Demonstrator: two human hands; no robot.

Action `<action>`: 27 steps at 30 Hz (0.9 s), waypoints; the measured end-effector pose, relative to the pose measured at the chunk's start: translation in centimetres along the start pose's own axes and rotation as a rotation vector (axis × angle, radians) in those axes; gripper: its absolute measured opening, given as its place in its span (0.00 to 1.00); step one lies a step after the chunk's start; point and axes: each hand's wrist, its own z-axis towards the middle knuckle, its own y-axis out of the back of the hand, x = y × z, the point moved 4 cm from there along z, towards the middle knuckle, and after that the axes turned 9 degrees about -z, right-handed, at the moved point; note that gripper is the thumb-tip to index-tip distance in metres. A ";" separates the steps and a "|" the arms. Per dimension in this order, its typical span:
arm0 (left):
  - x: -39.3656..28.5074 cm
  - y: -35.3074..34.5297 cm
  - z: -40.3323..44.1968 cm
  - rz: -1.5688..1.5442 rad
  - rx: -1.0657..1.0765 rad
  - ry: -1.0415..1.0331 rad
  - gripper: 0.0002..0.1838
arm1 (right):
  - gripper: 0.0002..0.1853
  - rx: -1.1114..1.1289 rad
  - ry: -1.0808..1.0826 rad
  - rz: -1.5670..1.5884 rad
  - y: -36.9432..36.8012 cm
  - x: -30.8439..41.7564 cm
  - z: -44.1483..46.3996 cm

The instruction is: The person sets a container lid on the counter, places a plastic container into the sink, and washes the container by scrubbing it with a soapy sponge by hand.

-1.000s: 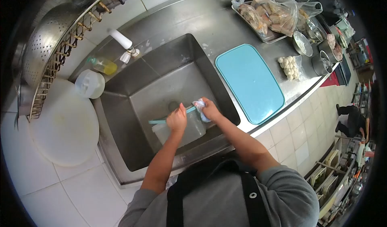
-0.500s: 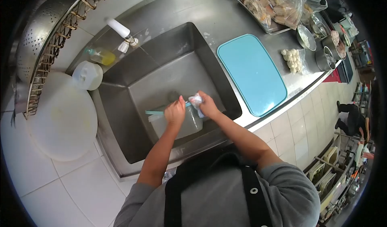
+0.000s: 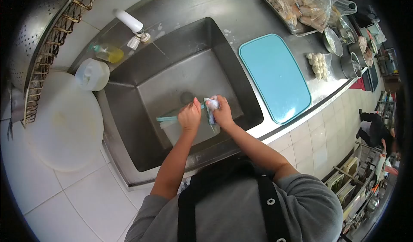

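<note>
Low in the steel sink (image 3: 185, 78), a translucent plastic container (image 3: 172, 131) with a teal strip (image 3: 167, 118) along its top is held up near the front wall. My left hand (image 3: 189, 116) is closed around that strip, thumb up. My right hand (image 3: 221, 111) grips a whitish, crumpled cloth or sponge (image 3: 212, 105) with a darker patch, at the container's right end. The fingertips of my right hand are partly hidden by it. A teal lid (image 3: 275, 78) lies flat on the counter to the right of the sink.
A white faucet (image 3: 129, 22), a yellow soap bottle (image 3: 109, 53) and a white tub (image 3: 92, 74) stand left of the sink, near a round white board (image 3: 64, 121). Bagged food (image 3: 307, 10), a garlic bag (image 3: 318, 65) and metal bowls are at right. Another person (image 3: 373, 128) stands farther off.
The cloth has turned in my right hand and shows a darker, greenish side. My left hand stays on the strip. The whole view has shifted slightly.
</note>
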 end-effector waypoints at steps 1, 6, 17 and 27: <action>0.2 -0.1 0.6 -0.004 -0.023 -0.002 0.23 | 0.11 0.089 -0.143 0.056 -0.7 -1.6 0.8; 0.5 0.1 0.9 0.012 -0.037 -0.001 0.23 | 0.10 0.228 -0.358 0.232 -1.4 -2.4 1.4; 0.2 0.1 0.2 0.059 -0.029 0.046 0.24 | 0.11 0.201 -0.208 0.054 -1.2 -1.1 1.2; 0.7 -0.1 0.2 0.060 -0.025 0.075 0.24 | 0.12 0.134 -0.221 0.051 -1.8 -1.5 1.6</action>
